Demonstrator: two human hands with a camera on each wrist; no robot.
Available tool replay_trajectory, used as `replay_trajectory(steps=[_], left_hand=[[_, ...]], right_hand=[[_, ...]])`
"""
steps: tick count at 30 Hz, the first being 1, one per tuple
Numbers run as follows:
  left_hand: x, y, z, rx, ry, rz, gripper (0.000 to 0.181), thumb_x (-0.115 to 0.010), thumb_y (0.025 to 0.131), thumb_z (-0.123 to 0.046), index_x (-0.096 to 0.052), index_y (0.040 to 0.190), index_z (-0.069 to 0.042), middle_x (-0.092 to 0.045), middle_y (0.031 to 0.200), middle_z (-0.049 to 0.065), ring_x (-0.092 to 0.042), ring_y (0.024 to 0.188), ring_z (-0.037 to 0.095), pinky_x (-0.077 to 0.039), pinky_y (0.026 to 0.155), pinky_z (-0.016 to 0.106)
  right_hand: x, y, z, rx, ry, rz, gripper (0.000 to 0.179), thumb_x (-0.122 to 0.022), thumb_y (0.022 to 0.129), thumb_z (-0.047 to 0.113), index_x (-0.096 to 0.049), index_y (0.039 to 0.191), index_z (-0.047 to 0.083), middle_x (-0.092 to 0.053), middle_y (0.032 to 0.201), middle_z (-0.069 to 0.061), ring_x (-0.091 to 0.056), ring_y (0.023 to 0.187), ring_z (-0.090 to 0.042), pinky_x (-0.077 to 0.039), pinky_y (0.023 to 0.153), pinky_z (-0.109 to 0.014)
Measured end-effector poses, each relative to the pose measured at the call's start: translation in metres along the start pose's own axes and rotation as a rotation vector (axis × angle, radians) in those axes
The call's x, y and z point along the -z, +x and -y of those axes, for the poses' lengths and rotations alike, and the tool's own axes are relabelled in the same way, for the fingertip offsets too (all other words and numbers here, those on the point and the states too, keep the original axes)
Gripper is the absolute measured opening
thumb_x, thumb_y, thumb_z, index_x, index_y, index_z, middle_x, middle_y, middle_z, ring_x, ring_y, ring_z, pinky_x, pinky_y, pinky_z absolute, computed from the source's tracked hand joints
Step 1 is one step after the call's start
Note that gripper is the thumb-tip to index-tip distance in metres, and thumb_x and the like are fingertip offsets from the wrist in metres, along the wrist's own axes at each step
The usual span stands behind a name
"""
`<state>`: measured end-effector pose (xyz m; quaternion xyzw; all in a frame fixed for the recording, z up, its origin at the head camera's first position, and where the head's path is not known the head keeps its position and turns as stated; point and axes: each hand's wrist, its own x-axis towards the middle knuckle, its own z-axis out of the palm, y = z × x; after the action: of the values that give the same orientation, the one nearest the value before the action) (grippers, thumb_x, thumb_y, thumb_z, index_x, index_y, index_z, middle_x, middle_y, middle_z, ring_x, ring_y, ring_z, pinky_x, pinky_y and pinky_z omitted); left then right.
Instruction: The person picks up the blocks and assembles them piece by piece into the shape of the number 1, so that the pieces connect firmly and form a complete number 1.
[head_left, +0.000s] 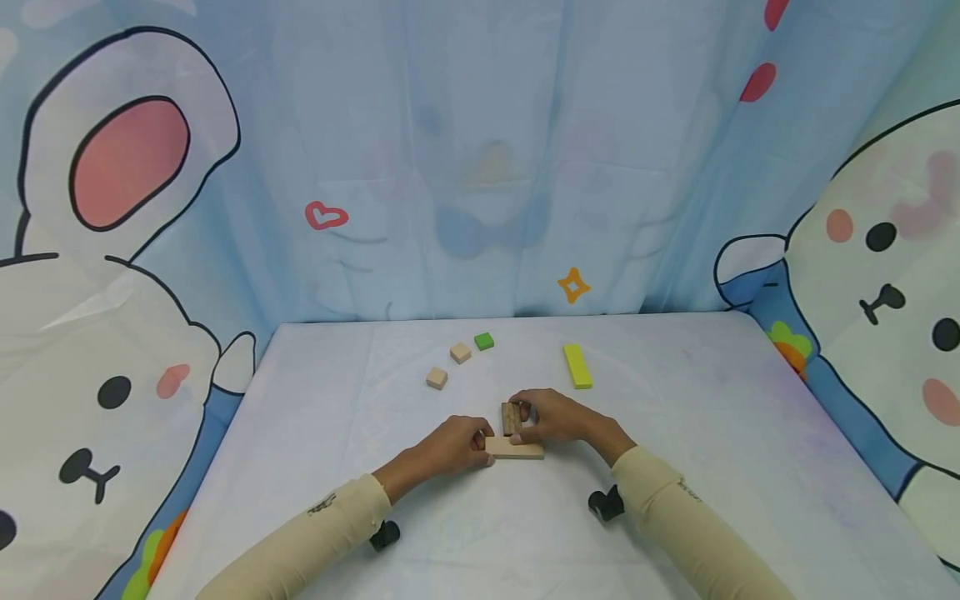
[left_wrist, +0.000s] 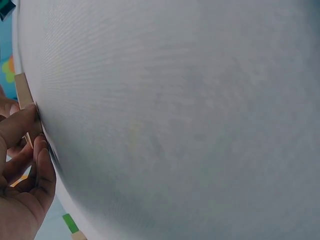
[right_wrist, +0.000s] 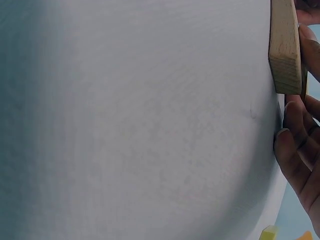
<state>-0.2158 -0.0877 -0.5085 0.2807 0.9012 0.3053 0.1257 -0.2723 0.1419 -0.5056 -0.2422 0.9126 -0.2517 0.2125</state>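
Observation:
A pale wooden block, long and flat-sided, lies crosswise on the white table. My left hand pinches its left end between thumb and fingers; the same block shows between them in the left wrist view. Directly behind it is a dark brown wooden block, pointing away from me, its near end at the pale block's back side. My right hand grips the brown block from the right, its thumb by the pale block's top edge. In the right wrist view the pale block's end hides most of the brown one.
Farther back stand two small plain wooden cubes and a green block. A long yellow block lies behind my right hand. Blue printed curtains hang along the table's back edge and sides.

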Motion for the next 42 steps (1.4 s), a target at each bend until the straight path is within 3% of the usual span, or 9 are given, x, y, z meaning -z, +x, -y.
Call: replay_trajectory(steps=[9,27,42], left_hand=[[-0.0005,0.0015,0.0007,0.033,-0.027,0.009,0.023,-0.078,0.088,-0.014,-0.069,0.106,-0.004,-0.06,0.076,-0.006,-0.05,0.066,0.001,-0.043,0.06,0.017],[0.0008,0.0014,-0.0008,0.033,-0.016,0.02,0.023,-0.078,0.088,-0.014,-0.069,0.107,-0.005,-0.06,0.078,-0.005,-0.05,0.068,0.001,-0.043,0.063,0.018],[0.003,0.0008,-0.0023,0.035,-0.02,0.024,0.023,-0.078,0.088,-0.014,-0.069,0.107,-0.004,-0.06,0.078,-0.004,-0.05,0.069,0.002,-0.044,0.064,0.018]], right_hand=[[-0.0002,0.0002,0.0018,-0.022,0.022,-0.002,0.071,-0.084,0.081,0.039,-0.056,0.138,0.006,-0.058,0.097,0.002,-0.053,0.087,-0.014,-0.043,0.074,-0.032],[0.0022,0.0001,0.0024,-0.014,0.013,0.021,0.069,-0.083,0.082,0.038,-0.056,0.136,0.006,-0.058,0.098,0.002,-0.053,0.091,-0.014,-0.044,0.079,-0.033],[0.0016,0.0008,0.0008,-0.026,0.015,0.016,0.069,-0.085,0.08,0.039,-0.057,0.135,0.008,-0.058,0.098,0.002,-0.053,0.089,-0.014,-0.045,0.077,-0.032]])
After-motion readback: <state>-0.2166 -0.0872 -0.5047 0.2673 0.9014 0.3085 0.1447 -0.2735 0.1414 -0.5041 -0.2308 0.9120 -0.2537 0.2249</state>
